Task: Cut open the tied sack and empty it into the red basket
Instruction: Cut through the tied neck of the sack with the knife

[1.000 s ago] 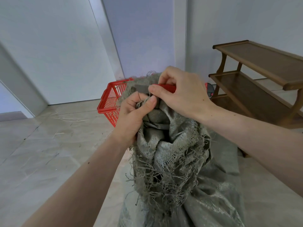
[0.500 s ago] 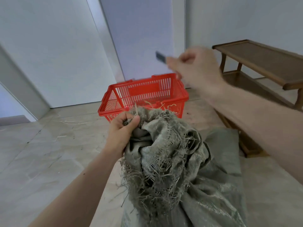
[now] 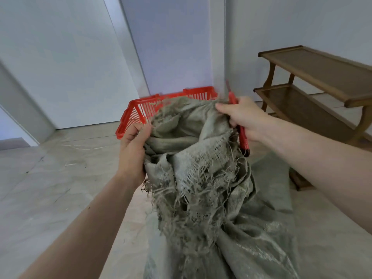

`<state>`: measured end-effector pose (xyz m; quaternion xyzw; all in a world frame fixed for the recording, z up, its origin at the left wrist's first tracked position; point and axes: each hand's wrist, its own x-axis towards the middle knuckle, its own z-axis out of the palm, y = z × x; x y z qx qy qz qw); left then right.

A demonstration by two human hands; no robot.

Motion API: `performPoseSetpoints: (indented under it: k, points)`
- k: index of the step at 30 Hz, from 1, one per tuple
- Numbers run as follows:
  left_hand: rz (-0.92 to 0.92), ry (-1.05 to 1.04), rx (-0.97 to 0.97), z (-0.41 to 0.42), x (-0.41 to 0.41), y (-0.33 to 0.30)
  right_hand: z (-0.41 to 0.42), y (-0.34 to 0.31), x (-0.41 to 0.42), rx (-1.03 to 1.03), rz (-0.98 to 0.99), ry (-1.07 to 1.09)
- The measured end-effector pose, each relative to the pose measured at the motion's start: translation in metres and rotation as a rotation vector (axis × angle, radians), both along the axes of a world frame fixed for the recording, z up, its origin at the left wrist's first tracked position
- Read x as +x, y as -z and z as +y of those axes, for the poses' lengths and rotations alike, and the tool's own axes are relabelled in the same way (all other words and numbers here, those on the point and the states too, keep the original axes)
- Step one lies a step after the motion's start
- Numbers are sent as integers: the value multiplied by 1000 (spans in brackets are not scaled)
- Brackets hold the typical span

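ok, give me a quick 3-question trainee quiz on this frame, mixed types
1. True or false: the left hand grips the frayed mouth of the sack.
2. Multiple choice: the right hand holds, together with the sack's rim, a
A. pair of scissors
B. red cutter
C. roll of tape
3. Fill in: the red basket stands on the floor ______ the sack, seen from the camera.

Key
1. True. The fingers are closed on the left side of the rim.
2. B. The cutter runs through the closed fist, its dark end pointing down.
3. Behind. The sack hides part of it.
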<state>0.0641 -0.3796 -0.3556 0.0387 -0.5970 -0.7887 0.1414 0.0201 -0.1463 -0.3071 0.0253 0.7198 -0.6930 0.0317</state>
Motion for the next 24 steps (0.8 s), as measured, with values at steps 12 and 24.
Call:
performPoseSetpoints:
  k: [12, 24]
  points:
    - [-25, -69, -1040, 1, -5, -6, 12, 14, -15, 540, 226, 102]
    - [-191, -2, -1272, 18, -8, -18, 1, -3, -1, 1040, 386, 43]
